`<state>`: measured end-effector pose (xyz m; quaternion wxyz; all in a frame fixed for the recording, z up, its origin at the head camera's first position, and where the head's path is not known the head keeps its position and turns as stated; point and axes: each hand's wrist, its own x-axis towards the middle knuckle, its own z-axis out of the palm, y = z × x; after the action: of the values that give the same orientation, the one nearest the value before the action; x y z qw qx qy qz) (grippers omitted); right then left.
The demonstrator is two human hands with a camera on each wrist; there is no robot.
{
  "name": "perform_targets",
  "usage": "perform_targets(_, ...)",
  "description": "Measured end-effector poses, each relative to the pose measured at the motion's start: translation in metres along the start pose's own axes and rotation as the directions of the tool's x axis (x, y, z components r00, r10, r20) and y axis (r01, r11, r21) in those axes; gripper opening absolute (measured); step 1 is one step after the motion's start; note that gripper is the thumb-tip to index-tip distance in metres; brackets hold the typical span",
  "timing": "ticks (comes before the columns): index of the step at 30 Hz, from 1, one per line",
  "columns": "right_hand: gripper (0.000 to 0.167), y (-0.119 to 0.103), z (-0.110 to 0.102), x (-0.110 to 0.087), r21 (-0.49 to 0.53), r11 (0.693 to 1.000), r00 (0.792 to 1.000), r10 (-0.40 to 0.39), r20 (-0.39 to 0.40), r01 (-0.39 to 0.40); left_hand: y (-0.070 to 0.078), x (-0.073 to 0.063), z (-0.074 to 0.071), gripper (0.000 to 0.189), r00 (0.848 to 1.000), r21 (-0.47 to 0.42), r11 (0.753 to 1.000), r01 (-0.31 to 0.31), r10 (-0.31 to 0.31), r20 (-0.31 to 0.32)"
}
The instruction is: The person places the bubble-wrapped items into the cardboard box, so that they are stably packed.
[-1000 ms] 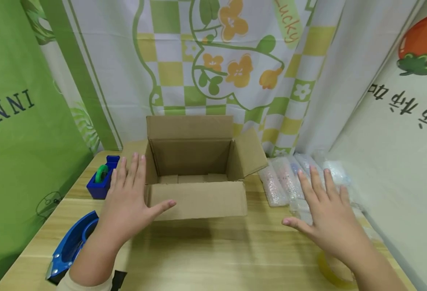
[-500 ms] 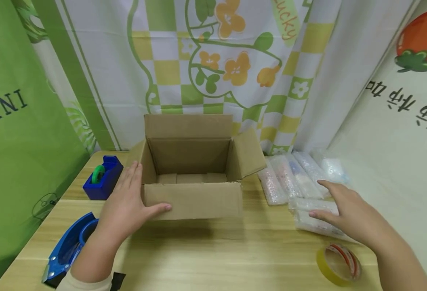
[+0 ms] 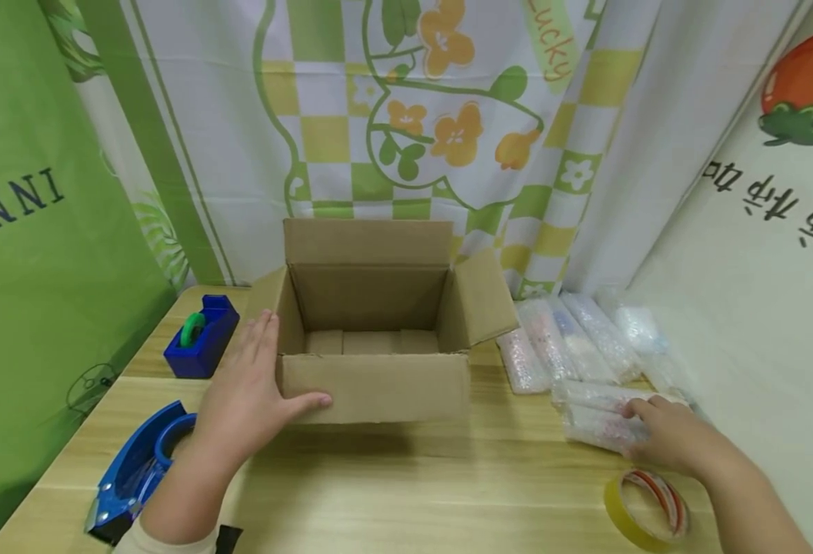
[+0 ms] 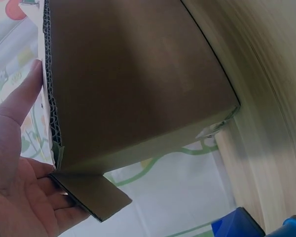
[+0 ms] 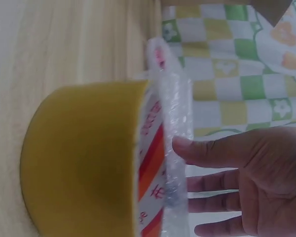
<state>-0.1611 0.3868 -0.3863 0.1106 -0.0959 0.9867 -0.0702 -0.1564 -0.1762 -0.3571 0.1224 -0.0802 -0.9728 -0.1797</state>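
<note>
An open cardboard box point(image 3: 374, 388) stands at the middle back, its flaps spread outward. My left hand point(image 3: 250, 396) rests at its front left corner with fingers extended. Its thumb point(image 4: 27, 94) lies along the front flap, and the other fingers reach under the side flap point(image 4: 96, 195). My right hand point(image 3: 676, 435) is over a bubble-wrapped package point(image 3: 596, 427) on the right. In the right wrist view its thumb point(image 5: 187, 148) touches the clear wrap point(image 5: 175, 118), while the other fingertips are hidden behind it. What is inside the wrap is unclear.
Several more bubble-wrapped packages point(image 3: 575, 338) lie right of the box. A yellow tape roll point(image 3: 621, 512) is just in front of my right hand. On the left stand a dark blue tape dispenser point(image 3: 194, 362) with green tape and a blue hand-held tape dispenser point(image 3: 132, 458).
My left hand has come against the box's front left corner. My right hand has turned and lowered from above the packages, its fingers coming round a front one.
</note>
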Motion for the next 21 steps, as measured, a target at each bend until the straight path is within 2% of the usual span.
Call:
perform_targets(4, 0.057, 0.009, 0.009, 0.002, -0.021, 1.0, 1.0, 0.008, -0.018, -0.008, 0.002, 0.0, 0.001, 0.135, 1.0, 0.0, 1.0, 0.0, 0.0, 0.0)
perform_targets(10, 0.049, 0.015, 0.015, 0.005, -0.076, 0.997, 0.998, -0.033, -0.055, 0.028, 0.001, 0.003, 0.003, 0.135, 0.999, -0.047, 0.998, 0.031, -0.031, 0.02)
perform_targets(15, 0.038, 0.013, 0.01, 0.005, -0.071, 0.996, 0.996, -0.063, -0.065, 0.059, 0.001, 0.005, 0.005, 0.135, 0.999, -0.071, 0.996, 0.049, -0.048, 0.021)
perform_targets(21, 0.037, 0.005, -0.005, 0.001, -0.011, 0.997, 0.995, -0.078, -0.058, 0.078, -0.001, 0.006, 0.009, 0.134, 0.999, -0.072, 0.996, 0.043, -0.045, -0.016)
